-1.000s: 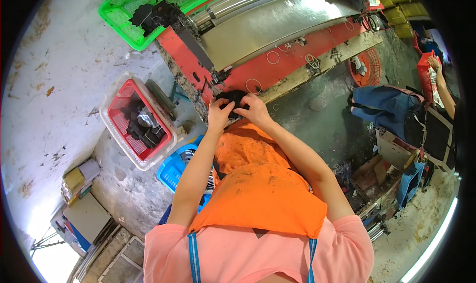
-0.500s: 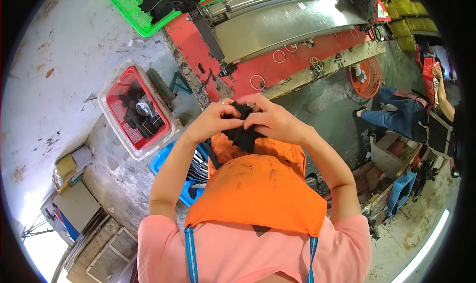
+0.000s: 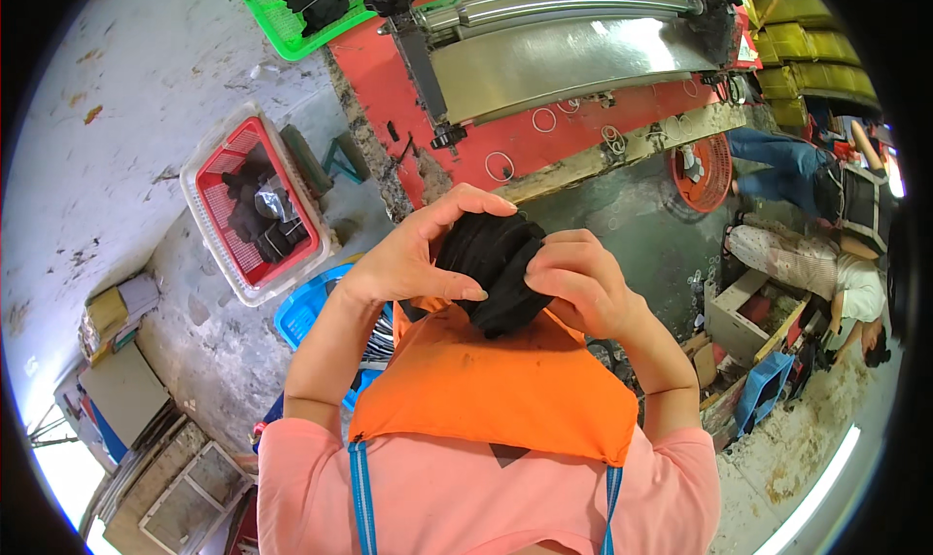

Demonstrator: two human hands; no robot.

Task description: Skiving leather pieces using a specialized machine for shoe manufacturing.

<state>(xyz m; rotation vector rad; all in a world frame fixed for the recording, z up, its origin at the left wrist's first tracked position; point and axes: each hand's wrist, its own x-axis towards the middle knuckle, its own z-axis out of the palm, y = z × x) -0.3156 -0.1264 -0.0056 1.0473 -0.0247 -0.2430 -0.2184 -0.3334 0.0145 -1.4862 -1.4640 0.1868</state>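
Observation:
In front of the orange apron [image 3: 496, 380] I hold a bundle of soft black pieces [image 3: 491, 263], layered and folded; their exact kind I cannot make out. My left hand [image 3: 408, 254] curves around its left side, thumb across the front and fingers over the top. Pinched against the right side of the bundle are the thumb and fingers of my right hand [image 3: 583, 281]. The apron's upper part lies just below the bundle.
Ahead is a roller machine [image 3: 564, 54] on a red tabletop [image 3: 379, 98] with loose pale rings. A red basket [image 3: 209, 181] of black pieces stands at left, a blue basket [image 3: 301, 312] nearer me. An orange basket [image 3: 714, 181] and two other people are at right.
The bundle now shows larger and layered. My left hand has opened wider around it, and my right hand has shifted right and down. A second person now shows at right.

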